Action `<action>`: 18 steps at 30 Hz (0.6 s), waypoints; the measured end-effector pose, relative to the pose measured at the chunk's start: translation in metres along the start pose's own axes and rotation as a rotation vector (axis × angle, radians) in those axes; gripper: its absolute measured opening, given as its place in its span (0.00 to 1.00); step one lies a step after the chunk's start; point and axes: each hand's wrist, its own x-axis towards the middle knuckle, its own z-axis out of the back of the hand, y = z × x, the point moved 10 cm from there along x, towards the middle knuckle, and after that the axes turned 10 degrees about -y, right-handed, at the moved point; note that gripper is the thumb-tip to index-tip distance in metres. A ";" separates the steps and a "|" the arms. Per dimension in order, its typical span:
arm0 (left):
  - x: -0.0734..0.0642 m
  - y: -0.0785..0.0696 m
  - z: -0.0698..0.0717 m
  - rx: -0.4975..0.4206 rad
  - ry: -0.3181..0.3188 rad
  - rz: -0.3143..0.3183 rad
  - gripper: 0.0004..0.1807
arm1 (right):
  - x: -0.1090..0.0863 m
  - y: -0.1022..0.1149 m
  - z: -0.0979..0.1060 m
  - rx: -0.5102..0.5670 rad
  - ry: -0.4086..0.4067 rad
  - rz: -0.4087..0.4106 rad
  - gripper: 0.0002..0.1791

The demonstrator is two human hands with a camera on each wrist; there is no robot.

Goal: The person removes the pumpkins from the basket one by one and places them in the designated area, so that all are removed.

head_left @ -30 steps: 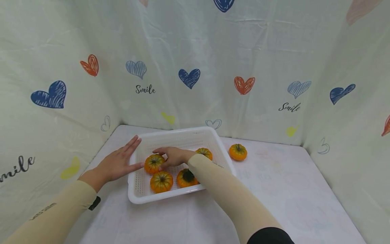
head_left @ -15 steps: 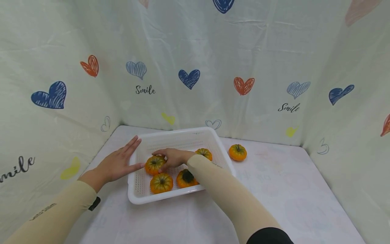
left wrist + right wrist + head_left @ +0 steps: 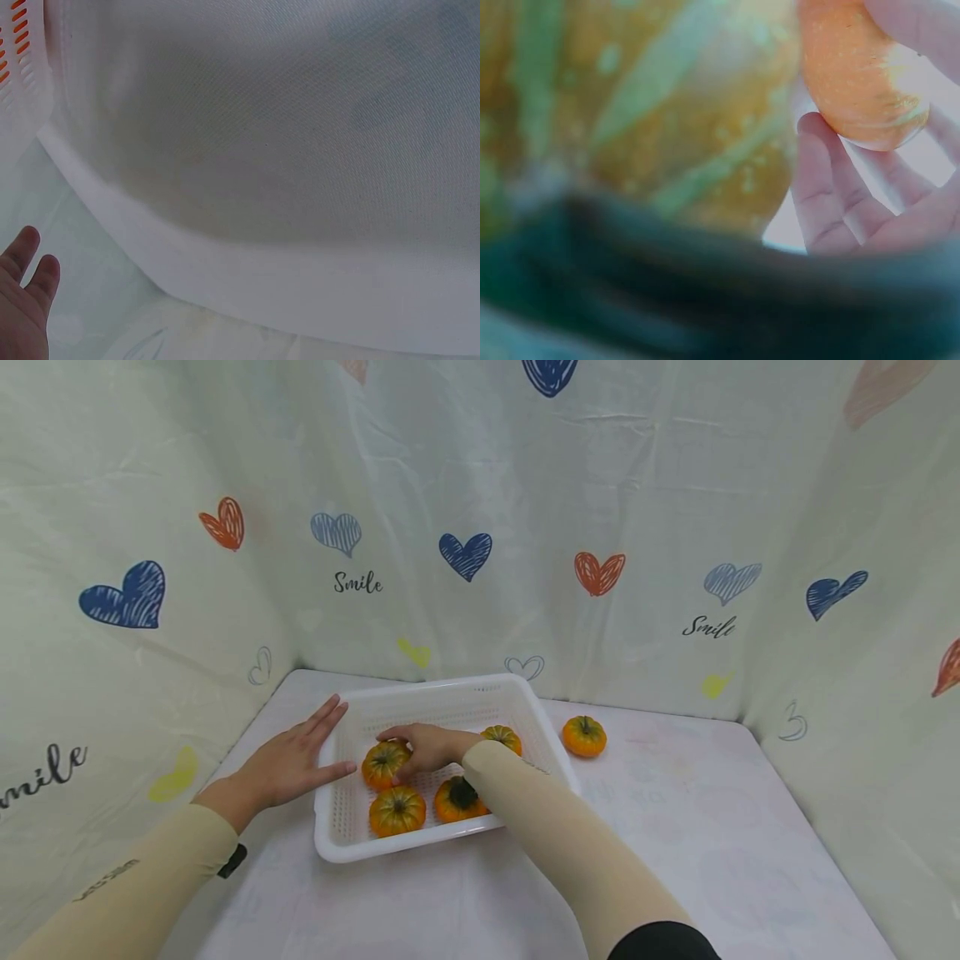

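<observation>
A white perforated plastic basket [image 3: 420, 693] holds several small orange pumpkins with greenish streaks. My right hand [image 3: 433, 747] reaches into it and grips the pumpkin [image 3: 382, 766] at the left, fingers over its far side and thumb at its near right. In the right wrist view that pumpkin [image 3: 862, 82] lies between the thumb and curled fingers [image 3: 817, 187]. My left hand [image 3: 288, 762] spreads over the basket's left rim, fingers straight, thumb tip near the gripped pumpkin. Only its fingers and part of the palm [image 3: 22, 311] show in the left wrist view.
Close in front of the gripped pumpkin sits another pumpkin [image 3: 397, 811]. A pumpkin with a dark stem area [image 3: 457, 799] and one farther back [image 3: 502, 737] are partly behind my right forearm. Outside the basket, a pumpkin [image 3: 584, 737] rests on the white-covered table [image 3: 675, 827].
The gripped pumpkin has shifted slightly to the right, away from my left thumb, with my right hand still on it. My left hand and the basket keep their places.
</observation>
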 end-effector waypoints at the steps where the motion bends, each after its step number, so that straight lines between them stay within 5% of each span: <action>1: 0.000 0.000 0.000 -0.003 -0.001 -0.001 0.52 | -0.001 0.000 0.000 0.007 0.000 -0.003 0.41; 18: 0.001 -0.002 0.002 -0.012 0.007 -0.019 0.54 | -0.013 0.000 0.032 -0.053 -0.083 -0.008 0.41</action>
